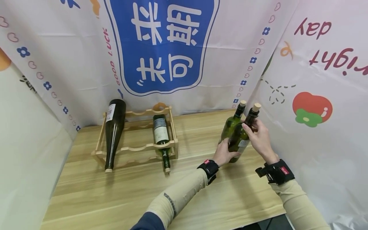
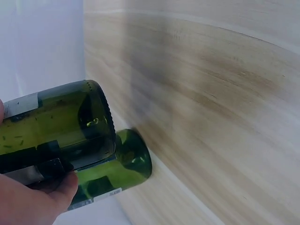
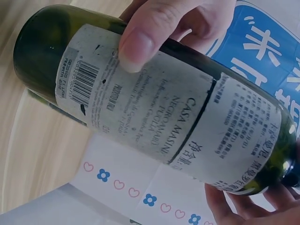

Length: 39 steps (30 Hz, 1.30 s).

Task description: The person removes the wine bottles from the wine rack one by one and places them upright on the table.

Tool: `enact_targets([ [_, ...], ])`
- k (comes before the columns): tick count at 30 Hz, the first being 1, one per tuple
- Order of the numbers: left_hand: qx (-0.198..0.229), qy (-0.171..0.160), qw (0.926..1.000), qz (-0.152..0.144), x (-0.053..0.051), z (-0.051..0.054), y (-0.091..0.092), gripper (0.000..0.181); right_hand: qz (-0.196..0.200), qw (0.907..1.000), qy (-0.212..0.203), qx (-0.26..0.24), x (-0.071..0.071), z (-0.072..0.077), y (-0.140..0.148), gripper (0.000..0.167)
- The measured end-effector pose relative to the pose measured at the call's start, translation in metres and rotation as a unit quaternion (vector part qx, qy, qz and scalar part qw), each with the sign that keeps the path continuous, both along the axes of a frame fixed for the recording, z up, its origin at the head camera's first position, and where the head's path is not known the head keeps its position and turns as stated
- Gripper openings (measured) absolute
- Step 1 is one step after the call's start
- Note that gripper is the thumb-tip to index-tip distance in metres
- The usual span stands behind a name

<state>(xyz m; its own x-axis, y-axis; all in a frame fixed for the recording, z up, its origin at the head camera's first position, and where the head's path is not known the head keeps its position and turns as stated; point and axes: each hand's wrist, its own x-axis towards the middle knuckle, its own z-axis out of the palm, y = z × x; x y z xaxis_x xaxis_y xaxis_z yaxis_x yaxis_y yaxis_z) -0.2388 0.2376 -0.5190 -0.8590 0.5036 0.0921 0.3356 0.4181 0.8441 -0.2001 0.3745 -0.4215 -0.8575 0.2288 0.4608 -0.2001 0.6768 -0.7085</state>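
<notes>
A green wine bottle [image 1: 238, 136] with a cork is in both hands at the right side of the table. My left hand [image 1: 224, 154] grips its lower body, the thumb across the white label [image 3: 136, 98] in the right wrist view. My right hand [image 1: 260, 139] holds it near the shoulder and neck, with fingers around the glass. Its base hangs above the table in the left wrist view. Just behind, a second corked green bottle [image 1: 229, 126] stands upright on the table, partly hidden by the first.
On the left of the wooden table [image 1: 195, 137], a wooden bottle rack [image 1: 148, 147] holds a dark bottle [image 1: 114, 135] and a labelled green bottle [image 1: 161, 131], both tilted with necks toward me. Printed white cloth [image 1: 224, 64] hangs behind and to the right.
</notes>
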Motion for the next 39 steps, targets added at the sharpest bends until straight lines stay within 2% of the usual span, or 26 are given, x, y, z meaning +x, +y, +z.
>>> enact_targets([
  [9, -0.003, 0.014, 0.9998, 0.016, 0.001, -0.009, 0.008, 0.073, 0.012, 0.9996, 0.003, 0.024, 0.0, -0.013, 0.008, 0.036],
  [18, -0.019, 0.027, 0.999, 0.031, 0.001, -0.021, 0.015, 0.077, 0.019, 0.9996, 0.007, 0.02, 0.001, -0.021, 0.01, 0.035],
  [31, -0.037, -0.007, 0.9986, 0.037, 0.004, -0.034, 0.018, 0.081, 0.008, 0.9994, -0.006, 0.034, 0.003, -0.035, 0.013, 0.037],
  [39, -0.041, -0.016, 0.9984, 0.035, 0.003, -0.038, 0.02, 0.083, 0.019, 0.9996, -0.02, 0.01, 0.002, -0.039, 0.015, 0.039],
])
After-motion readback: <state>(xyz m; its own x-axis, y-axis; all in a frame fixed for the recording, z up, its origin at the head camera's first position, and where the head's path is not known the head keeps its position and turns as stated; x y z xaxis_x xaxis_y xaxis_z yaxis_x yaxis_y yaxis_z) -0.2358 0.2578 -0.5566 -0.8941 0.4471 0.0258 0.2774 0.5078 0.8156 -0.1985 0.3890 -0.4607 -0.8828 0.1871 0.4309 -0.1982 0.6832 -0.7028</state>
